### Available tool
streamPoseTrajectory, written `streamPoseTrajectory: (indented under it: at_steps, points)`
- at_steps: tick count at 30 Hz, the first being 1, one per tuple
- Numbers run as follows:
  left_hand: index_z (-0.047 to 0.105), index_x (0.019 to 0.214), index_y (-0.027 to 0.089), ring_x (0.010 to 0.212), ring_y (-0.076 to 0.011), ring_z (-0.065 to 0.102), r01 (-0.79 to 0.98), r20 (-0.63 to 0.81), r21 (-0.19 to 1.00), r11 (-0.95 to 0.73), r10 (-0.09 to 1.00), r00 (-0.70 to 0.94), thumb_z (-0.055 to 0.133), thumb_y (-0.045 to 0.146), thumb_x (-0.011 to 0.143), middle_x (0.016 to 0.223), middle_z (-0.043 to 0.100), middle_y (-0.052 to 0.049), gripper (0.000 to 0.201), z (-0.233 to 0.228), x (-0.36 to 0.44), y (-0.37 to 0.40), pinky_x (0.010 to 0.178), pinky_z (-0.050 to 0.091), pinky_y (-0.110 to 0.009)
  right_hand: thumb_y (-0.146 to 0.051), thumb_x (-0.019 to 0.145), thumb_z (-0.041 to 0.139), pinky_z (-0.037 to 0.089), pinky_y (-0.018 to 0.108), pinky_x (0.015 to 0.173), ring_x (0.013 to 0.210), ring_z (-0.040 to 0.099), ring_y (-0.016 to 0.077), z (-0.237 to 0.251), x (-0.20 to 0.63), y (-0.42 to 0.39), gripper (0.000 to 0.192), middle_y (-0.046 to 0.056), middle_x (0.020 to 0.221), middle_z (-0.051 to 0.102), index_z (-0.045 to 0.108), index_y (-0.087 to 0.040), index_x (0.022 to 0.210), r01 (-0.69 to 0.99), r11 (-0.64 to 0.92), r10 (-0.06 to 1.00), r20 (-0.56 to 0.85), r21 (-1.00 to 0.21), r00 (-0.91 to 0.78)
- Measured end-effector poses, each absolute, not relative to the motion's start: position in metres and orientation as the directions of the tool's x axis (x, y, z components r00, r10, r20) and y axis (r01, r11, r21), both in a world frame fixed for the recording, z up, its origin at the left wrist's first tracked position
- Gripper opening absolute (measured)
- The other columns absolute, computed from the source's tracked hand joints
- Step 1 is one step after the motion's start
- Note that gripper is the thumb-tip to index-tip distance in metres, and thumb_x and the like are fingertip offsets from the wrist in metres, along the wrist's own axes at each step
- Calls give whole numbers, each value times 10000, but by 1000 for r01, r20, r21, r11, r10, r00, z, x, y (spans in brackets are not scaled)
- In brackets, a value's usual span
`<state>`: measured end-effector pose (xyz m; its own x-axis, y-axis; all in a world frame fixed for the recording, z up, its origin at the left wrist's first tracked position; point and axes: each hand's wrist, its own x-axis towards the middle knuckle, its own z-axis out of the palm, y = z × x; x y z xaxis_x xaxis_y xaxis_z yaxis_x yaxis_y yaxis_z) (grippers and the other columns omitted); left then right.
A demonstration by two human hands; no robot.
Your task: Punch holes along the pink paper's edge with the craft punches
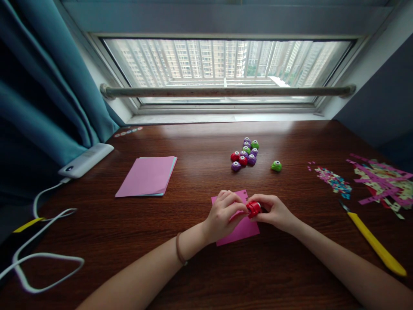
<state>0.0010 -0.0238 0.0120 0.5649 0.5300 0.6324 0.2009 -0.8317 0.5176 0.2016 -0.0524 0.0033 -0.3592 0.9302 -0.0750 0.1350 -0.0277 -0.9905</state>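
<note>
A small red craft punch (253,209) is held up just above a magenta sheet of paper (240,232). My right hand (276,212) pinches its right side between thumb and fingers. The curled fingers of my left hand (226,213) close on the punch's left side, partly hiding it. Beneath my hands the magenta sheet lies at a slant, with a few small punched marks near its top right corner. My left hand covers much of its middle. Beyond the sheet stands a group of purple, green and red punches (243,160), with one green punch (276,166) apart on the right.
To the left lie a stack of pink paper (148,174), a white power bank (87,160) and its white cable (48,255). Rightward are tiny paper cutouts (335,181), a heap of paper strips (383,181) and a yellow craft knife (376,241). A metal bar (226,91) crosses the window.
</note>
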Motion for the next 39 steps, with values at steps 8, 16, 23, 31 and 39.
streamPoseTrajectory:
  at_steps: [8,16,23,31,39]
  points:
    - [552,835,178,773,-160,487,225,610,551,-803,572,549,532,193,829,800,549,-40,25,11,0,-26,708,389,-307,-309,648,735,450,250,724,783,539,143,6,201,-51,371,52,880,595,611,-121,942,67,-60,937,-80,-996,-340]
    - [496,875,170,842,-168,554,126,593,647,-752,600,537,491,116,830,870,611,-65,70,10,1,-24,763,420,-334,-392,711,642,414,292,682,719,536,171,-2,258,-12,304,60,837,604,620,-141,882,819,64,946,295,-571,131]
    - [507,866,170,855,-166,593,93,576,691,-717,624,529,464,117,842,873,639,-68,72,10,2,-25,781,450,-337,-378,686,607,390,271,634,662,519,156,-21,285,6,307,57,801,590,616,-142,882,854,-68,913,313,-516,262]
    - [542,839,164,816,-148,600,113,466,808,-578,745,477,491,133,831,828,627,-49,61,7,2,-23,772,489,-295,-294,681,592,398,282,675,694,529,170,-14,295,8,245,74,810,593,611,-128,860,881,-62,880,392,-468,270]
    - [554,854,167,779,-134,606,152,433,832,-534,795,426,547,160,809,807,639,-27,47,5,3,-24,755,490,-272,-322,720,606,383,260,602,601,500,134,-6,294,7,220,38,711,574,627,-136,836,844,-12,921,324,-536,218]
